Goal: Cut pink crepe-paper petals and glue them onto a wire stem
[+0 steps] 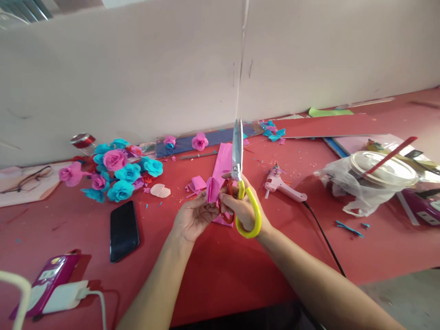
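Note:
Between the thumb and fingers of my left hand (194,214) is a small folded piece of pink paper (212,189). My right hand (245,208) grips a pair of scissors (237,151) with one yellow and one dark red handle loop. The blades point up and away from me and look nearly closed. My right fingertips are close to the folded paper; whether they touch it I cannot tell. Behind the hands lies a longer pink paper strip (224,160) on the red table, with pink scraps (197,184) to its left.
Blue and pink paper flowers (120,172) stand left, near a phone (124,231) and a purple power strip (51,279). Right of my hands lies a corded glue gun (283,185). Farther right is a lidded bowl (381,169) in a plastic bag. A wall (154,68) bounds the back.

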The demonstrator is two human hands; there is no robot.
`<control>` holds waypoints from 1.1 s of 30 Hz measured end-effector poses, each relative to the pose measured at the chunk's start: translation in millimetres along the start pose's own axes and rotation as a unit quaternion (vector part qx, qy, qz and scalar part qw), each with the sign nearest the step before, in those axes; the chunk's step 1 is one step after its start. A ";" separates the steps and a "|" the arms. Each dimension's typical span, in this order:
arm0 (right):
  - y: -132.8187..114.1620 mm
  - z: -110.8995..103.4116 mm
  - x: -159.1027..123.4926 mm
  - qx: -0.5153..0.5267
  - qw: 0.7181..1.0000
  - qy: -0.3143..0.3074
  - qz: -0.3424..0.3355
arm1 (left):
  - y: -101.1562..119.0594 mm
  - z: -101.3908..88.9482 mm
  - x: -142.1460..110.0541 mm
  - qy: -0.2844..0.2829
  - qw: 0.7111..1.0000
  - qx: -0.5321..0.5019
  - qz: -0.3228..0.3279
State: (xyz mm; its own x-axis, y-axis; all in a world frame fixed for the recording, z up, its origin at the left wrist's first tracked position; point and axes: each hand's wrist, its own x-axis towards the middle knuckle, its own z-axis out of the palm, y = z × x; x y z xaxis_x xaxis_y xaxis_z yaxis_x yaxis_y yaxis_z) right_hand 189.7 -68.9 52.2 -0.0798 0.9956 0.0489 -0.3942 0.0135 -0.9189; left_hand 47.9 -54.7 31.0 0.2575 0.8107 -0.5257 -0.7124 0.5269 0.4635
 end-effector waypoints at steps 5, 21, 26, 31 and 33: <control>-0.3 0.8 0.2 -0.009 1.000 0.005 -0.003 | -2.1 -0.7 0.8 -0.004 1.000 0.012 -0.004; 1.3 0.1 -0.6 0.000 1.000 -0.002 -0.011 | -7.0 -9.6 6.5 -0.092 0.996 -0.002 -0.017; -1.6 1.2 -1.9 -0.006 1.000 0.004 -0.006 | -8.6 -10.0 7.2 -0.098 0.995 -0.016 -0.018; -6.7 4.9 -4.4 0.000 1.000 0.020 -0.003 | -6.4 -9.8 7.1 -0.075 0.997 -0.003 -0.018; -7.7 5.2 -4.3 -0.001 1.000 0.017 0.002 | -5.6 -9.3 6.6 -0.075 0.997 0.000 -0.017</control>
State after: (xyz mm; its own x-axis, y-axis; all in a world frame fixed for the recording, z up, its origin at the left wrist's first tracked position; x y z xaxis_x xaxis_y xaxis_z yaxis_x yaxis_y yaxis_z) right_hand 188.3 -73.8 61.1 -0.0500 0.9983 0.0312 -0.3919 0.0091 -0.9200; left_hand 47.5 -54.7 18.3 0.3765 0.8215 -0.4284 -0.7022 0.5546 0.4465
